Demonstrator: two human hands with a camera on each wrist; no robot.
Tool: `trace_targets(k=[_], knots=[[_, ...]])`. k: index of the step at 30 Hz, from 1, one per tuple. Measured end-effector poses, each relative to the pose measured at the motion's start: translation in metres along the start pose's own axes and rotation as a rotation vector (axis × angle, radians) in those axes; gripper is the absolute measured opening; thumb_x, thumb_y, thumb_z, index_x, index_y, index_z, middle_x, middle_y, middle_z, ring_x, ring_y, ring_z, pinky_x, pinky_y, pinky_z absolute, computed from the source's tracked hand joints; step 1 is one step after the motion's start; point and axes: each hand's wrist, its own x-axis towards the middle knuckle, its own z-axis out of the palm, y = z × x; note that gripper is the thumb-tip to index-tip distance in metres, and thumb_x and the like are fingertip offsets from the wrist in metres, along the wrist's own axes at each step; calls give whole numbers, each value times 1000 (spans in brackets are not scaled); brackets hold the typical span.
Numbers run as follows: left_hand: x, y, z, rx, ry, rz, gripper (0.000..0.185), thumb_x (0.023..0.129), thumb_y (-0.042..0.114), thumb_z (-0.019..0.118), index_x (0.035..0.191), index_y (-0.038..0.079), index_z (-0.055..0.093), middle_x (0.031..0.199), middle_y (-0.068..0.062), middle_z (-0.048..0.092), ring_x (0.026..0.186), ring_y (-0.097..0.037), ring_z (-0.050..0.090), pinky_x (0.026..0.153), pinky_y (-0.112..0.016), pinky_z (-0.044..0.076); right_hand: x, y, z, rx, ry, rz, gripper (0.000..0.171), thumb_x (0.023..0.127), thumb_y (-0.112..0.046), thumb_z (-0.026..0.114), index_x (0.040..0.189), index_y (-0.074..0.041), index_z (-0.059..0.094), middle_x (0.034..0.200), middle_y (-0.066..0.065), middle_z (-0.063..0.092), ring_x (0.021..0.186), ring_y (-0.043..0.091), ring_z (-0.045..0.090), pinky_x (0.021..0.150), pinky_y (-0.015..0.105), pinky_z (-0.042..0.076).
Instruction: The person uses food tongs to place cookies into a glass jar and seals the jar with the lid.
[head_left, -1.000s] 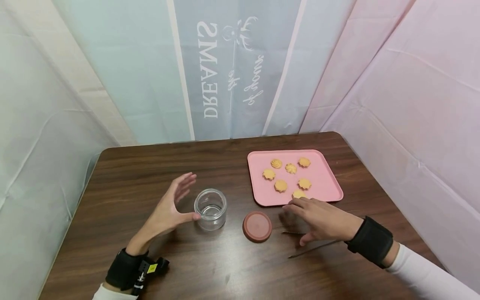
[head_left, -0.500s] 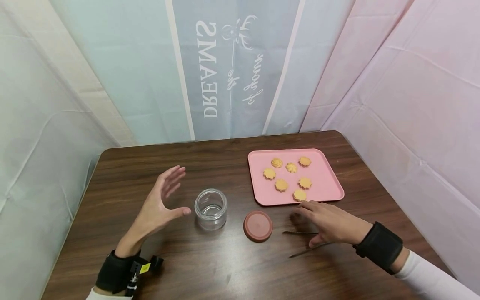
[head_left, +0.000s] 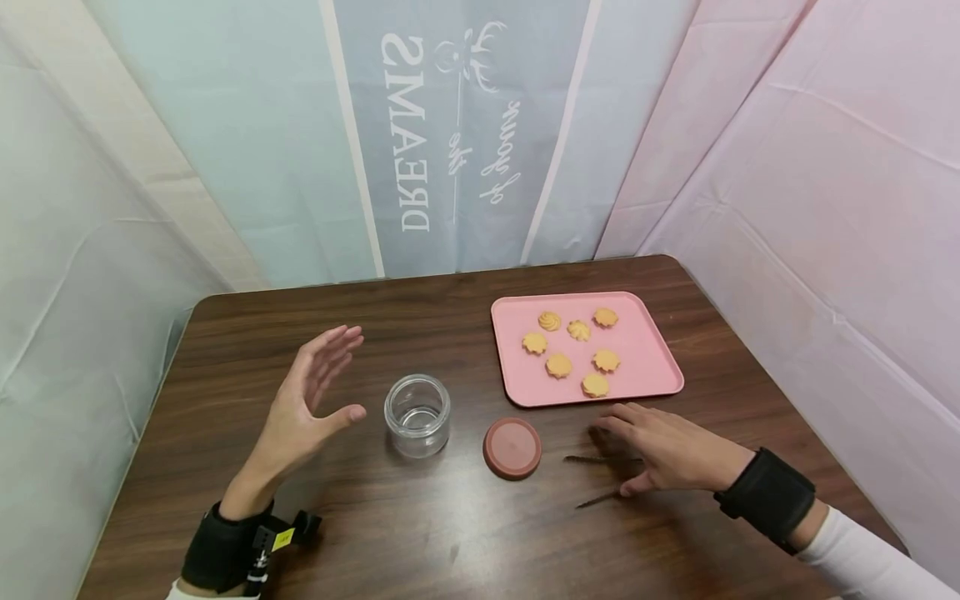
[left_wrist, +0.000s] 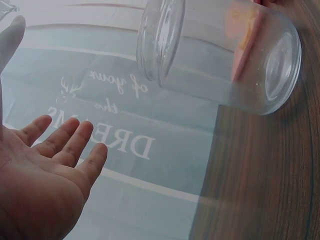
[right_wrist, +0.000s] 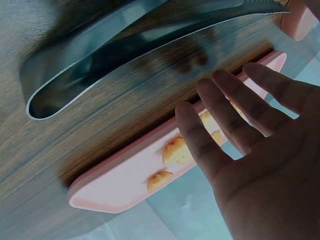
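My left hand is held to the left of a clear glass jar, fingers spread and apart from it. In the left wrist view the palm shows with nothing in it, and the jar stands lidless. My right hand hovers over metal tongs, hiding their middle and back end in the head view. From the right wrist, the tongs lie on the table beside the fingers, which are straight and hold nothing. Between jar and tongs lies a round reddish-brown lid.
A pink tray with several piped cookies sits at the back right of the dark wooden table. Cloth curtains hang behind it and on both sides. Black bands wrap both wrists.
My left hand has drawn away leftward from the jar. The right hand has shifted slightly right, away from the tray, uncovering the nearest cookie. Jar, lid and tongs stay in place.
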Motion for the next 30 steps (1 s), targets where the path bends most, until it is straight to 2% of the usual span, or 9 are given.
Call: trace_targets(k=[7,14,23,30], knots=[[2,2,-1,-47,-1,79,93,86,0,86,160,-7,30,161,-32,38,151,-27,42,123,-31,33,-3,3,5,16,-21,8,90,74,-47,97,143,-4,59,133,11,61,119,31,63,92,53,56],[3,4,0,-91,9,146,94,88,8,87,159,-10,28,161,-30,40,151,-30,42,122,-31,34,-5,4,11,6,49,-44,76,75,-34,98,136,-5,65,120,2,59,106,18,62,83,41,58],[3,5,1,-82,11,148,96,88,11,88,159,-10,28,161,-30,39,151,-30,42,122,-31,34,-5,6,16,17,89,-98,61,77,-24,97,128,-6,70,117,1,58,103,14,61,80,36,58],[4,5,2,-79,16,161,98,88,13,89,159,-12,27,161,-31,40,150,-31,42,122,-32,34,-4,6,20,-27,129,-119,56,74,-17,98,123,-8,72,106,-3,56,92,9,59,74,33,56]])
